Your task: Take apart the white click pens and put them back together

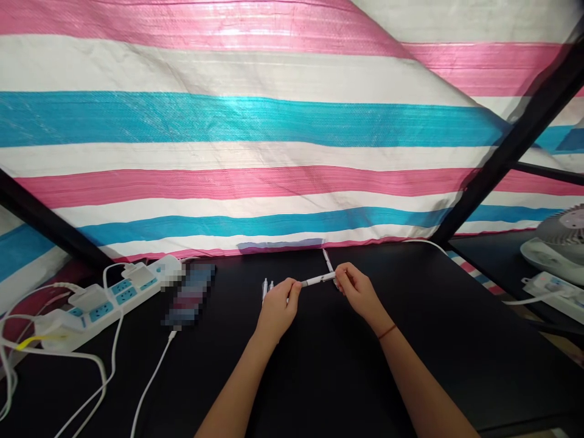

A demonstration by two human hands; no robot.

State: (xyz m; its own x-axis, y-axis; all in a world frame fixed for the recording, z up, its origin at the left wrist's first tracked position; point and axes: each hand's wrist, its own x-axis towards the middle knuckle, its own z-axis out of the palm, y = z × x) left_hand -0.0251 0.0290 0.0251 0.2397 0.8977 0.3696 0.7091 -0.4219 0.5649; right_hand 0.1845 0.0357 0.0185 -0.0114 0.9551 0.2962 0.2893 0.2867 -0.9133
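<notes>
Over a black table [410,340], both hands hold one white pen [318,280] level between them. My left hand [279,307] pinches its left end with closed fingers. My right hand [358,292] grips the right end, fingers curled round it. A second white pen [327,260] lies on the table just behind the right hand, pointing away. Two more white pens [267,287] lie side by side just left of my left hand.
A white power strip with blue sockets [114,295] and several white cables [91,365] lie at the left, beside a blurred dark phone [190,295]. A striped pink, white and blue tarp [255,121] hangs behind. A small fan [563,240] and another strip [554,287] stand at right.
</notes>
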